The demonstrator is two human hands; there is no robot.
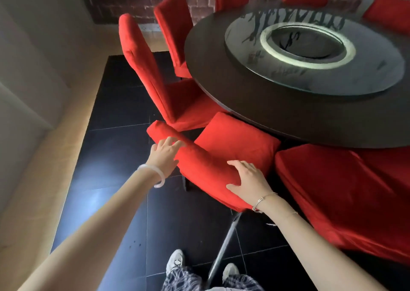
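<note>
A red fabric-covered chair (235, 142) stands in front of me, its seat tucked toward the round dark table (255, 95). My left hand (164, 155) rests on the left part of the chair's backrest top (199, 164), fingers laid over it. My right hand (248, 182) is on the right end of the same backrest, thumb in front and fingers over the top, holding it.
More red chairs ring the table: one (153, 75) to the left, another (175, 29) behind it, one (341, 191) at my right. A glass turntable (315, 53) sits on the table. A metal pole (224, 246) leans by my feet on black floor tiles. A wall runs along the left.
</note>
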